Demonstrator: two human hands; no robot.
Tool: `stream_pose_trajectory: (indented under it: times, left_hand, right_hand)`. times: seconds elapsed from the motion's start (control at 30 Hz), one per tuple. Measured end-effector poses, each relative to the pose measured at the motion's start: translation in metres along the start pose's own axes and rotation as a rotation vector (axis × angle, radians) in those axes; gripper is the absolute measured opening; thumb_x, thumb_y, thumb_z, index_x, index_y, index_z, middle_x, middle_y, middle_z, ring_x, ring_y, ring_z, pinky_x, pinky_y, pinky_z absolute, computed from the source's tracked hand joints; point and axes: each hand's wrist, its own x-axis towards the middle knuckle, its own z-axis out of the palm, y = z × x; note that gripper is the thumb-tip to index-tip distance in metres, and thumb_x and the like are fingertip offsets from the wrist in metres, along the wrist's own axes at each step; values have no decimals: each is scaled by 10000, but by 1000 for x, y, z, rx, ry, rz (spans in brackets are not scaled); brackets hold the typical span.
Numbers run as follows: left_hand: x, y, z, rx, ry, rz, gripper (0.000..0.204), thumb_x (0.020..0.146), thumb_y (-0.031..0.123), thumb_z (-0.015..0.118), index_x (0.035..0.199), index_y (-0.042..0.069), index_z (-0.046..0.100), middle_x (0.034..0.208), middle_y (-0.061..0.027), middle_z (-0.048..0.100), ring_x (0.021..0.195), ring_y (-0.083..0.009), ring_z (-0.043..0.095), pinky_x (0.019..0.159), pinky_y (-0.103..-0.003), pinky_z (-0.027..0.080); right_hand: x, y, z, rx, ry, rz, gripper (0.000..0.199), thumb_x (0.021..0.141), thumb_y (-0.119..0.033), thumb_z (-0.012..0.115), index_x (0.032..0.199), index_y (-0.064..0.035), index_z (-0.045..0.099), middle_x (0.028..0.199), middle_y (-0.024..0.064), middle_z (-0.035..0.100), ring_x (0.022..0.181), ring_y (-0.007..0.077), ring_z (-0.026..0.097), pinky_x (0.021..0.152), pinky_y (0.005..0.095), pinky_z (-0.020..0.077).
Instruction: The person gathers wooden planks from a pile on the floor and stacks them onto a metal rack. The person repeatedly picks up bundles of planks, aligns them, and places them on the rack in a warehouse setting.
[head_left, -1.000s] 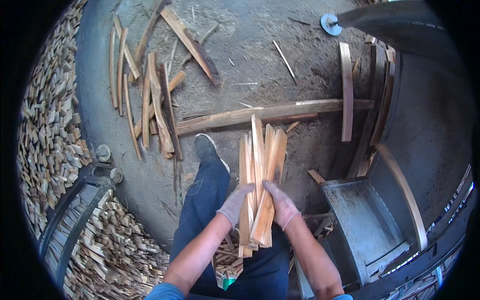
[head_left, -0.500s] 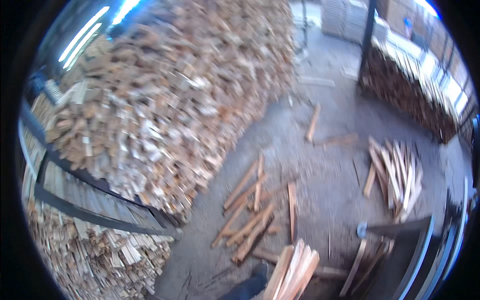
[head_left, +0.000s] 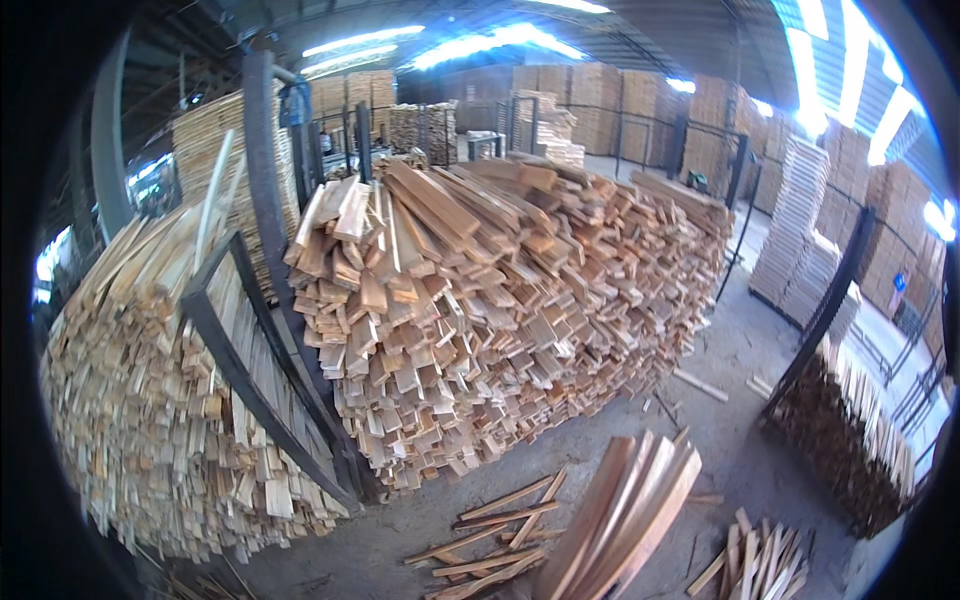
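Observation:
A bundle of several wooden slats (head_left: 622, 520) rises from the lower edge, right of the middle, tilted with its upper ends toward the right. Its lower end runs out of the picture, so whatever holds it is hidden. Neither my left hand nor my right hand shows. Beyond the bundle stands a large stack of wooden slats (head_left: 520, 330), the cut ends facing me and loose boards lying on top. Scattered loose slats (head_left: 500, 535) lie on the floor just left of the bundle.
Another tall slat stack (head_left: 180, 430) stands at left, beside a black metal frame (head_left: 265, 390). A small slat pile (head_left: 755, 560) lies on the floor at lower right. Farther right is a low dark-sided stack (head_left: 845, 430) by a slanted post (head_left: 825, 310). Tall pallet stacks (head_left: 650, 115) line the back.
The view has tilted up from the floor to the stacks and the hall behind. The slat bundle now reaches higher into the picture and looks larger.

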Motion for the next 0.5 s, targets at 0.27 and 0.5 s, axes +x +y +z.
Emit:
stream_pose_trajectory:
  times: [0.27, 0.5]
  left_hand:
    - [14, 176, 11, 110, 148, 420, 928, 821, 325, 798, 1518, -46, 309, 1319, -153, 594, 1174, -210, 575, 1041, -346, 456]
    - [49, 318, -28, 60, 48, 861, 753, 875, 281, 660, 1486, -30, 350, 1284, -129, 589, 1151, -199, 579, 999, -333, 482]
  right_hand:
    - [61, -174, 101, -522, -390, -527, 874, 942, -265, 727, 1577, 21, 200, 1339, 159, 576, 1153, 223, 585, 966, 339, 497]
    - [82, -291, 241, -567, -585, -791, 953, 868, -298, 796, 1549, 3, 201, 1347, 176, 573, 1210, 213, 580, 1007, 366, 486]
